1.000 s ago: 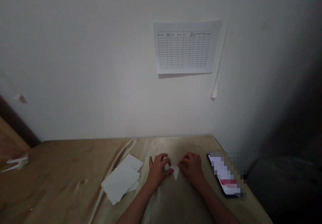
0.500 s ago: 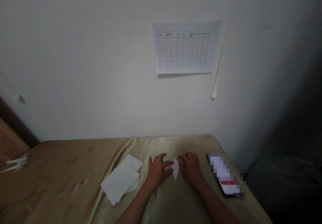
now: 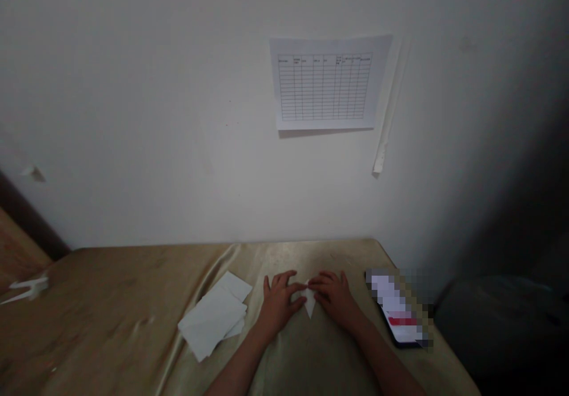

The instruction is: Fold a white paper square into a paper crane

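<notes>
A small white folded paper [image 3: 310, 305], narrowing to a point toward me, lies on the tan cloth-covered table [image 3: 111, 301]. My left hand [image 3: 279, 301] rests flat on the cloth at its left edge, fingertips pressing on the paper. My right hand [image 3: 334, 297] presses down on the paper's upper right part with its fingers close together. Both hands meet over the paper's top, which they partly hide.
A loose stack of white paper sheets [image 3: 216, 316] lies left of my hands. A phone [image 3: 395, 316] with a lit screen lies at the right table edge. A printed table sheet [image 3: 326, 83] hangs on the white wall. A white object [image 3: 26, 288] sits far left.
My right hand has slid left over the folded paper until its fingers meet my left hand. The paper looks narrower than a second ago. My left hand has hardly moved.
</notes>
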Demonstrator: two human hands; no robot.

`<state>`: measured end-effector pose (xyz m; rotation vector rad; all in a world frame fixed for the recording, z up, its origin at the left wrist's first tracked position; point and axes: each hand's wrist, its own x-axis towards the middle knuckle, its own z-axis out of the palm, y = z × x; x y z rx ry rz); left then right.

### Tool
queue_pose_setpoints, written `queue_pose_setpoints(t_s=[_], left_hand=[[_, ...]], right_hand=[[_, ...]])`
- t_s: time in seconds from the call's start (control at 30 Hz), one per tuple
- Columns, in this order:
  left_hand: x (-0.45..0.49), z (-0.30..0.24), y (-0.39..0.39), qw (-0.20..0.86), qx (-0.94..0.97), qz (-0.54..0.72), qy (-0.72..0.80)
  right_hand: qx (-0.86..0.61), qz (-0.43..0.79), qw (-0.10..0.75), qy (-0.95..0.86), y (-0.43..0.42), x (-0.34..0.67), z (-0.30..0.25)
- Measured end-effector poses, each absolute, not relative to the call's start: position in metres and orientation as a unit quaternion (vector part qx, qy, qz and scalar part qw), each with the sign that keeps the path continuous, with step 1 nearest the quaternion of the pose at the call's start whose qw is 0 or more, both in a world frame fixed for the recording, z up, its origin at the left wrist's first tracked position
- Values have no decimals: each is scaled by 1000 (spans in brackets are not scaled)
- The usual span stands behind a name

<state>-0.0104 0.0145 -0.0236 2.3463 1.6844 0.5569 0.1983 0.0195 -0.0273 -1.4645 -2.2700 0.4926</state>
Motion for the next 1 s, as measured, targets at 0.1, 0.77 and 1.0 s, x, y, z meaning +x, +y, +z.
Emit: queue_pose_setpoints(t_s=[0.1, 0.77, 1.0], left_hand=[[-11, -25, 17, 107, 795, 195, 565], [-11, -21, 18, 129, 764, 242, 584], [-18, -21, 19, 111, 801, 177, 561]], right_hand=[[-516, 200, 190, -811, 22, 201, -26], [-494, 230, 205, -813, 24, 205, -29], [-496, 237, 208, -809, 24, 204, -30]])
